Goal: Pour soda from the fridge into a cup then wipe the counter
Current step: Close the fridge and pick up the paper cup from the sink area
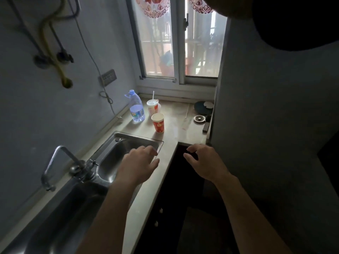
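Cup [158, 122]: red-patterned paper, upright, empty-looking.

Print on the red cup [158, 123] is unreadable.

Dim room, only light via window [180, 43]; dark vignette top-right, wide-angle bend at edges.

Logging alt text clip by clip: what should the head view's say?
A person's empty hands are held out: left hand over a steel sink, right hand just off the edge of the counter. Farther back stand a red paper cup, a lidded cup with a straw and a clear water bottle, under a window.
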